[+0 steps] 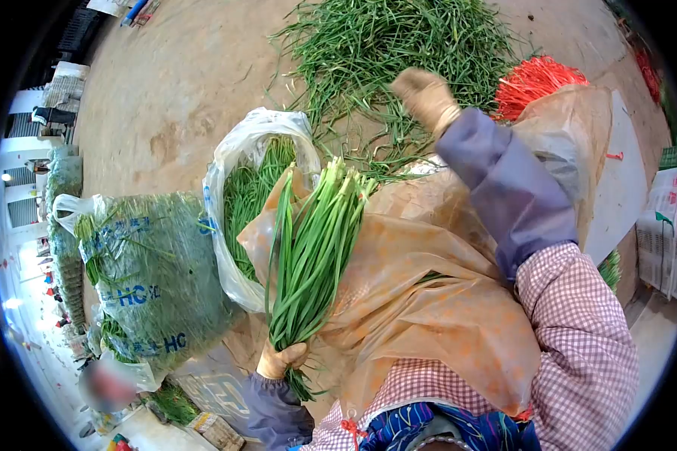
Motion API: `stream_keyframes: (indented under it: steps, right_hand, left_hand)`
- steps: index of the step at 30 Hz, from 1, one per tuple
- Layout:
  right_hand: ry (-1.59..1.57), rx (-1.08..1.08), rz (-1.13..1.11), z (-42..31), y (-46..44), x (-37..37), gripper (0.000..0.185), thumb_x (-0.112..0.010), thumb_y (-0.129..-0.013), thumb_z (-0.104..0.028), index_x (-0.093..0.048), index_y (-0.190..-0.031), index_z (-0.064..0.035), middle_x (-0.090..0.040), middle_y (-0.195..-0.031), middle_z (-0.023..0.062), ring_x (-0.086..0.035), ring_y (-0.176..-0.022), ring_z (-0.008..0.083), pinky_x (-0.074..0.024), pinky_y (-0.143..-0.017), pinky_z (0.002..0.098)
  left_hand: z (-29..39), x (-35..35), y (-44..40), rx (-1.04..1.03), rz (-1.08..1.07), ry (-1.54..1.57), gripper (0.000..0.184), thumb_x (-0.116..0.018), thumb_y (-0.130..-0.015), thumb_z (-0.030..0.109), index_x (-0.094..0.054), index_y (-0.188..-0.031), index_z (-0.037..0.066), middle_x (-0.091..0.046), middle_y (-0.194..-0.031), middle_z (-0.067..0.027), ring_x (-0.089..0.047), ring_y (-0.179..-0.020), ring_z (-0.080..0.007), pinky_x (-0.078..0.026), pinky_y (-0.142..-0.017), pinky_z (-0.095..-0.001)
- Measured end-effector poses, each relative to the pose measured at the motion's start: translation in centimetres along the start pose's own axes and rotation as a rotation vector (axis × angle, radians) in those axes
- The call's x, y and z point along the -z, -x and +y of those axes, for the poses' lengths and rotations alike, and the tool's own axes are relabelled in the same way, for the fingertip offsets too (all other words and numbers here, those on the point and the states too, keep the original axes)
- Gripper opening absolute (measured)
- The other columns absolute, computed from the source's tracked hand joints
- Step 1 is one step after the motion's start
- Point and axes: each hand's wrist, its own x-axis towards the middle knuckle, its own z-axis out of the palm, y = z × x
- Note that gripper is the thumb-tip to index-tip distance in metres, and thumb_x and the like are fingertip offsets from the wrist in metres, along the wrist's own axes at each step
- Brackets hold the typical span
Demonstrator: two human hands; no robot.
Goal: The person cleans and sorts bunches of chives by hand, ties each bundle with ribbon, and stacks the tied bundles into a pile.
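My left hand (282,359), in a tan glove, is closed around the lower, leafy end of a bunch of garlic chives (312,252). The bunch stands nearly upright over my lap, its pale cut ends at the top. Out in front, my right hand (426,98) is raised near the edge of a big loose pile of green leaves (406,45). Motion blurs its fingers, and I see nothing in it. An orange-tinted plastic sheet (429,278) covers my lap. Beside the bunch, an open clear plastic bag (222,188) holds more chives.
To the left stands a filled plastic bag (158,270) with blue lettering, packed with greens. Red ties (538,84) lie in a heap at the upper right, by a white board (617,188). A white crate (662,229) sits at the far right. Another person (109,383) is at lower left.
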Motion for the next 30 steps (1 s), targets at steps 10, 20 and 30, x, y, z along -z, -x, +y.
stream_keyframes:
  steps: [10, 20, 30]
  right_hand:
    - [0.016, 0.080, -0.478, -7.6, 6.3, -5.9, 0.018, -0.069, -0.089, -0.020, -0.067, -0.095, -0.0038, -0.064, -0.075, 0.0046, -0.057, -0.071, 0.0121, -0.0501, -0.069, 0.0308]
    - [-0.006, 0.033, -0.085, -4.1, 2.8, 0.2, 0.034, -0.074, -0.085, -0.034, -0.065, -0.098, -0.0036, -0.062, -0.075, 0.0046, -0.057, -0.070, 0.0132, -0.0506, -0.064, 0.0315]
    - [-0.026, 0.468, -0.017, -0.8, 4.0, -5.3, 0.014, -0.064, -0.092, -0.011, -0.067, -0.102, -0.0028, -0.070, -0.083, 0.0065, -0.064, -0.073, 0.0140, -0.0500, -0.064, 0.0265]
  left_hand:
    - [-0.2, 0.2, -0.5, 0.080, -0.116, 0.108, 0.039, -0.074, -0.081, 0.018, -0.055, -0.108, -0.003, -0.046, -0.059, -0.0029, -0.035, -0.043, -0.0104, -0.026, -0.041, -0.0256]
    - [-2.4, 0.1, -2.0, 0.030, -0.429, 0.404, 0.041, -0.067, -0.089, 0.018, -0.049, -0.120, -0.001, -0.041, -0.056, -0.0005, -0.033, -0.043, -0.0081, -0.027, -0.040, -0.0240]
    - [-1.9, -0.4, -2.0, 0.057, -0.436, 0.342, 0.049, -0.068, -0.088, 0.023, -0.046, -0.127, 0.002, -0.041, -0.054, 0.0002, -0.035, -0.041, -0.0083, -0.028, -0.039, -0.0239]
